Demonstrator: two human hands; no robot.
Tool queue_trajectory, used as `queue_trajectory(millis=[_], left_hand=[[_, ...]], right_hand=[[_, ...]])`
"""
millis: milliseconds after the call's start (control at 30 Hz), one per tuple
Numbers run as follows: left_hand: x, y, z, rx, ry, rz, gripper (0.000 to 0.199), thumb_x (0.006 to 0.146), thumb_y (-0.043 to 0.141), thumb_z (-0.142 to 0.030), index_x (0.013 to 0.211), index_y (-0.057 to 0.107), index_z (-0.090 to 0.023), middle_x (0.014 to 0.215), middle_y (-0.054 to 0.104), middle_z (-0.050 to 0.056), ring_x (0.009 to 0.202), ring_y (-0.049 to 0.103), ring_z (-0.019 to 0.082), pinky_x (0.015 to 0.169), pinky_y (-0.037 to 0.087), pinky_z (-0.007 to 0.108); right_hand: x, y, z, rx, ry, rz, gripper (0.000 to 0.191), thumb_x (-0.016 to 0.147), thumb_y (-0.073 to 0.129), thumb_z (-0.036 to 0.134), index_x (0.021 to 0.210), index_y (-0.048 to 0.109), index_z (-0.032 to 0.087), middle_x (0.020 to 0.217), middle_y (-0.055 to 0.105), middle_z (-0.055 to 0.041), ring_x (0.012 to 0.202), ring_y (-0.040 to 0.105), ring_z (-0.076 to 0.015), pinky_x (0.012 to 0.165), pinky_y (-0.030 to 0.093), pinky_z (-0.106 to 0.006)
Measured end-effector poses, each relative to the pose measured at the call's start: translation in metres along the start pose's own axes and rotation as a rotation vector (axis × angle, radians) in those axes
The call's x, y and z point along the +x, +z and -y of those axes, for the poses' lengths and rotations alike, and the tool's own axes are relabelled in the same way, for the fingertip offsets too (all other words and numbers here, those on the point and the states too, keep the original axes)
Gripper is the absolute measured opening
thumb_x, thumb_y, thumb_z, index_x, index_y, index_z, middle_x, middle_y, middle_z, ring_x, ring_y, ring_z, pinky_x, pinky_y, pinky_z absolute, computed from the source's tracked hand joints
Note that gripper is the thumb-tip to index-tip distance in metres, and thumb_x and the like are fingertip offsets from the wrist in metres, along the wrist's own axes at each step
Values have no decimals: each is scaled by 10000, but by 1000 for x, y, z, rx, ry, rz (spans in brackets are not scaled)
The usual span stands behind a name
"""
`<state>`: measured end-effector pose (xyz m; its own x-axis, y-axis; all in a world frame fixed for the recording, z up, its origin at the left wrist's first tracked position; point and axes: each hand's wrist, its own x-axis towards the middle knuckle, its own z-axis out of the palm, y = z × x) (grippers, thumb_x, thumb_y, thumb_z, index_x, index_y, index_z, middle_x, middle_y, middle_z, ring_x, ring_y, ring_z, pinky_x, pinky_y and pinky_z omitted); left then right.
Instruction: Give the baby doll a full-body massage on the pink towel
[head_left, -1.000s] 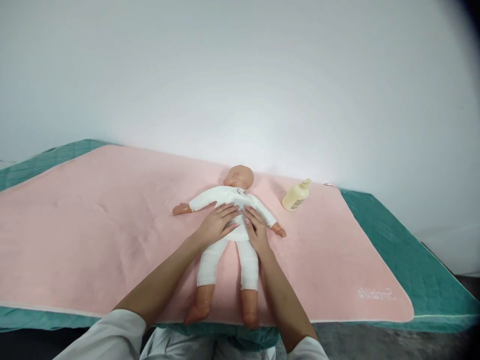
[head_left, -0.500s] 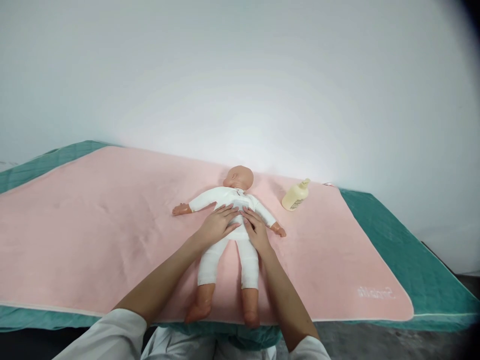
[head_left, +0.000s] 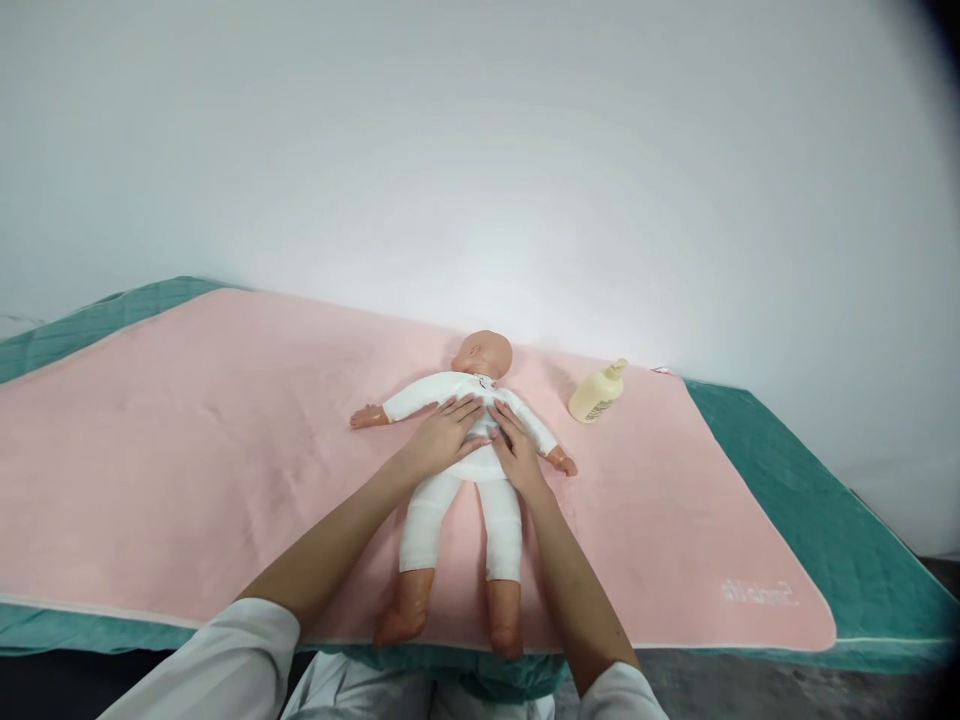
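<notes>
Surface: a pink mat lies spread over a teal quilted cover in front of you; the pale lettering near its right corner is too blurred to read surely.
Room: a plain white wall rises just behind the mat, and dark grey floor shows below the near edge.
Doll: the white-suited baby doll lies on the mat before you, apparently face down, head turned left, arms spread, feet toward you.
Left hand: yours rests on the doll's back, fingers extended, gripping nothing.
Right hand: yours lies beside it, fingers likewise straight.
Pump bottle: the pale yellow bottle stands right of the doll, as before.
Change: your fingertips sit slightly nearer the collar than half a second ago.
</notes>
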<state>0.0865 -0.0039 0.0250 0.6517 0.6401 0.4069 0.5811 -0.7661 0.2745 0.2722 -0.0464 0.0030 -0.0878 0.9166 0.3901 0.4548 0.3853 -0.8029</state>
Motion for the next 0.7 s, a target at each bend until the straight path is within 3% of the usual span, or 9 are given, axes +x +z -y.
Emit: queue_trajectory(millis=[333,700], left_hand=[[-1,3,1,-26,-25,27,549,952,414,-516,1342,518,-144,1398,535,150,1358,436,263,1147,307,476],[11,-2,1,56,0,18,640,933,416,-558,1360,481,-86,1458,455,187,1403,358,295,1164,265,481]], right_hand=[[2,1,0,-38,9,30,420,942,466,426,1319,573,274,1439,507,-54,1374,430,-228,1172,323,-470],[15,-2,-3,-36,8,4,451,932,477,428,1339,553,248,1471,466,-63,1406,379,-223,1192,281,-453]])
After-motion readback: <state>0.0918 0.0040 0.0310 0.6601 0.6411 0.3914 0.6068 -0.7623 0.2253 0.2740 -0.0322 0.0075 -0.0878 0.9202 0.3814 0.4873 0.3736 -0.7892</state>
